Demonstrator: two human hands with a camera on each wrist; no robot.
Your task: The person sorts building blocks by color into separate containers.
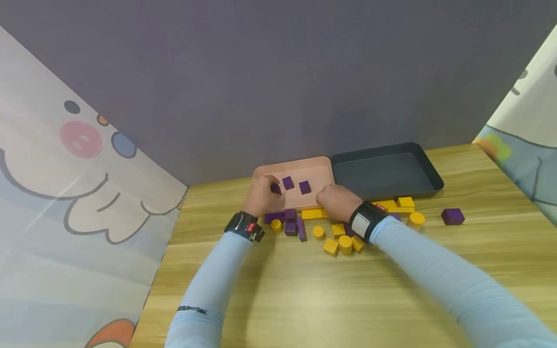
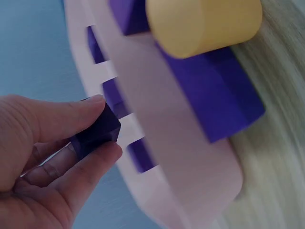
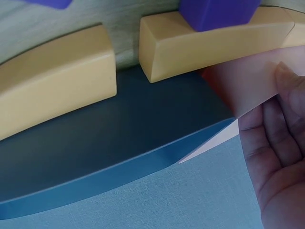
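My left hand [image 1: 259, 195] pinches a small dark purple block [image 2: 97, 131] between thumb and fingers, over the left side of a shallow pink tray [image 1: 265, 170]. Purple blocks lie inside the tray, among them a purple cube [image 1: 304, 187] toward its middle. At the tray's front right corner, my right hand [image 1: 340, 202] grips the wall; in the right wrist view its thumb [image 3: 288, 78] lies against the pink outside and the fingers curl on the inner side. A dark grey tray [image 1: 385, 174] sits right beside the pink one.
In front of the trays lie loose yellow and purple blocks, including a yellow cylinder [image 1: 345, 245], a thin purple block [image 1: 301, 229] and a long yellow block [image 3: 57, 78] along the grey tray. One purple block [image 1: 453, 216] sits apart at the right. A grey wall [image 1: 278, 87] rises behind.
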